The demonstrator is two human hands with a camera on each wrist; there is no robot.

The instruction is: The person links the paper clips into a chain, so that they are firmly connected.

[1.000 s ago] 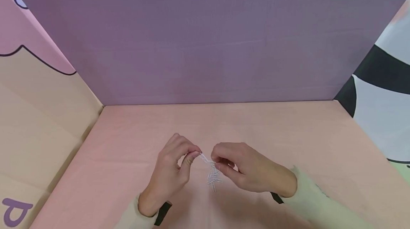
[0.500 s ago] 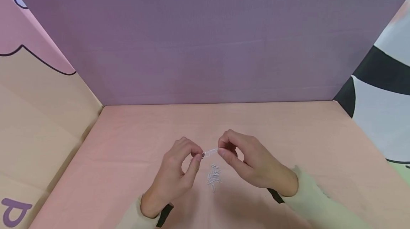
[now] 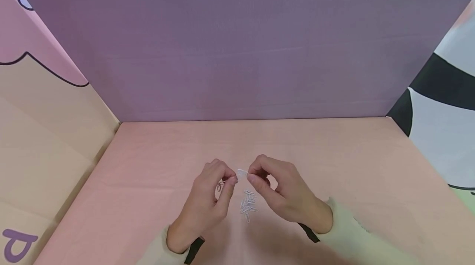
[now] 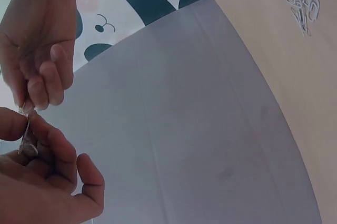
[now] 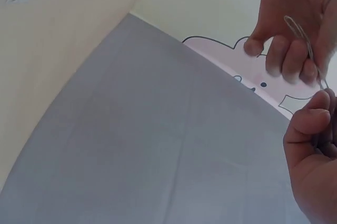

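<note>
Pinched between thumb and forefinger of both hands, a small paper clip (image 3: 242,172) hangs above the table, lifted so I can work it freely. My left hand (image 3: 213,193) nips one end, my right hand (image 3: 276,191) the other, fingertips nearly meeting. Just below them a loose pile of clips (image 3: 248,206) lies on the pink table (image 3: 148,162), close for reaching. Purple wall (image 3: 237,50) stands behind.
</note>
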